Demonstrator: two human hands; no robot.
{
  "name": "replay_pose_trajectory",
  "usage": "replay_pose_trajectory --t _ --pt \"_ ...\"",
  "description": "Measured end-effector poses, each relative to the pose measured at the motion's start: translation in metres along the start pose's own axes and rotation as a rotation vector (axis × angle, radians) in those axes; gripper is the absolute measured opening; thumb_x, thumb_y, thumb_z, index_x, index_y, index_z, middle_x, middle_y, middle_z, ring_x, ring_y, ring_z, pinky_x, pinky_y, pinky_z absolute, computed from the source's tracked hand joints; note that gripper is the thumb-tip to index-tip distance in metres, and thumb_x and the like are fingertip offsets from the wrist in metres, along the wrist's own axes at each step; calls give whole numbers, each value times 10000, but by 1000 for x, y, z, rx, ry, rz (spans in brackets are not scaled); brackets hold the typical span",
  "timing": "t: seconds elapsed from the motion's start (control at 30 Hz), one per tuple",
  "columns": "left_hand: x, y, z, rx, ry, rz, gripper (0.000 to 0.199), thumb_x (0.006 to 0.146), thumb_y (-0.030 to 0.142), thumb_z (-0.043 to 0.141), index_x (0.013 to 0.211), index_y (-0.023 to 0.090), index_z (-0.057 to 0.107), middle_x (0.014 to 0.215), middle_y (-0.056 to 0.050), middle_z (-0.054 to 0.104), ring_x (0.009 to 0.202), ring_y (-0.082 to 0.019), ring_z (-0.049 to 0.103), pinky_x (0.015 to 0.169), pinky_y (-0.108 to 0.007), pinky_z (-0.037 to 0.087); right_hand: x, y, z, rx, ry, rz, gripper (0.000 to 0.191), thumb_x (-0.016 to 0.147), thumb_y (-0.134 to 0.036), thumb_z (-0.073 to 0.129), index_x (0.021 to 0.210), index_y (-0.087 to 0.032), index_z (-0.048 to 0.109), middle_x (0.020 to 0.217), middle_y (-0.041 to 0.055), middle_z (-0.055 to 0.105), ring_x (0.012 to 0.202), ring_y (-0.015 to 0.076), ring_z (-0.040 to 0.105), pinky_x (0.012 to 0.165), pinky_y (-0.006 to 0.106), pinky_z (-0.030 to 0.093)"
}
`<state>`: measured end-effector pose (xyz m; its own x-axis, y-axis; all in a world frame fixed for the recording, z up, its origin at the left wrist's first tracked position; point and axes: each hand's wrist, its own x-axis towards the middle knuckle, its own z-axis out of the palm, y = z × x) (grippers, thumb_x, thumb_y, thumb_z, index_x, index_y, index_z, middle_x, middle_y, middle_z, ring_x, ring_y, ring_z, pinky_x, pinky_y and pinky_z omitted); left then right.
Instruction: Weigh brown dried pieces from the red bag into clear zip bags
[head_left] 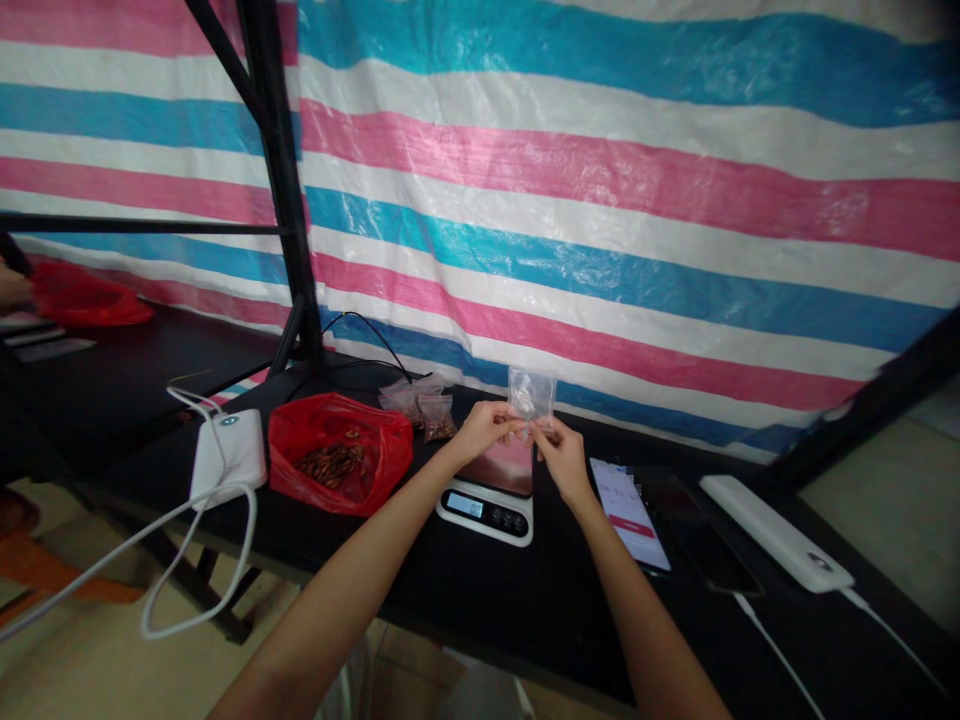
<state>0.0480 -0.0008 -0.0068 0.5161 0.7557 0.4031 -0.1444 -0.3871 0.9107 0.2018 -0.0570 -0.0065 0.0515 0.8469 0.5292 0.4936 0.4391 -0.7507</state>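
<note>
Between my two hands is a small clear plastic bag (pixel 532 392), held up above a kitchen scale (pixel 491 510) whose display reads 0.0. My left hand (pixel 487 428) pinches the bag's lower left edge. On the other side, my right hand (pixel 561 450) pinches its lower right edge. The bag looks empty. To the left of the scale, a red plastic bag (pixel 292 485) stands wide at the mouth, with brown nut-like or seed-like pieces (pixel 334 462) inside. Behind my left hand lie several small clear bags (pixel 435 415) with brown pieces in them.
Right of the scale lie a lit phone (pixel 630 520), a dark phone (pixel 712 545) and a white power bank (pixel 776 530) with cables. A white device (pixel 229 455) with a looping cable is at the left. Striped sheeting (pixel 525 230) hangs behind; a black metal post (pixel 274 170) rises left.
</note>
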Motion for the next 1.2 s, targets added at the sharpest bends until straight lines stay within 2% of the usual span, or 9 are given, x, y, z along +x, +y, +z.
replay_pose_trajectory --t 0.3,0.47,0.6,0.83,0.93,1.0,1.07,1.13,1.2 --pt "0 7 3 -137 -30 -100 451 623 510 685 724 76 612 566 -9 585 440 -73 503 465 -198 408 -1 -1 4 109 13 38 314 813 -425 528 622 -176 522 496 -38 498 409 80 395 432 215 302" --pt "-2 11 1 -147 -43 -87 424 630 485 692 731 78 627 618 -28 616 462 -72 519 480 -197 418 -1 -3 1 128 -58 42 336 828 -453 491 626 -185 509 491 -41 471 418 90 385 440 225 297" --pt "-5 17 4 -181 -57 -104 437 616 475 706 775 72 656 660 -60 652 469 -82 538 476 -203 425 -2 -10 -3 96 -27 -1 367 826 -448 496 568 -188 479 451 -53 373 446 95 363 467 229 290" --pt "-6 26 9 -197 -53 -80 423 637 475 688 697 57 664 608 -69 645 448 -99 541 474 -224 436 -5 -11 -5 -5 84 -17 345 826 -452 486 633 -175 558 489 -35 417 451 95 352 436 231 231" --pt "-5 26 7 -179 -65 -76 420 621 468 704 710 60 663 641 -70 654 530 -117 574 565 -247 467 -5 -11 -5 43 28 19 364 824 -468 485 616 -176 545 437 -56 349 411 84 307 422 228 217" --pt "-4 25 6 -148 -7 -28 420 607 458 719 761 71 665 732 -72 671 649 -134 600 663 -254 467 -5 -13 -6 71 -39 44 380 825 -478 480 599 -177 531 405 -67 324 387 79 294 418 226 223" --pt "-2 23 4 -137 73 24 428 632 463 702 832 86 666 817 -69 675 752 -150 602 728 -254 449 -5 -15 -8 76 -146 64 393 830 -484 470 590 -178 531 392 -63 358 374 80 320 419 224 250" --pt "-1 22 3 -153 136 45 425 692 486 644 849 91 665 819 -65 672 762 -154 595 727 -252 440 -5 -19 -13 23 -252 67 425 834 -490 456 556 -180 540 401 -41 428 380 90 374 430 227 291" --pt "0 21 3 -152 157 44 430 731 509 592 764 86 665 730 -56 659 689 -143 581 676 -242 433 -4 -21 -20 -99 -227 52 424 815 -496 481 549 -183 585 444 -15 508 417 108 441 454 234 330"
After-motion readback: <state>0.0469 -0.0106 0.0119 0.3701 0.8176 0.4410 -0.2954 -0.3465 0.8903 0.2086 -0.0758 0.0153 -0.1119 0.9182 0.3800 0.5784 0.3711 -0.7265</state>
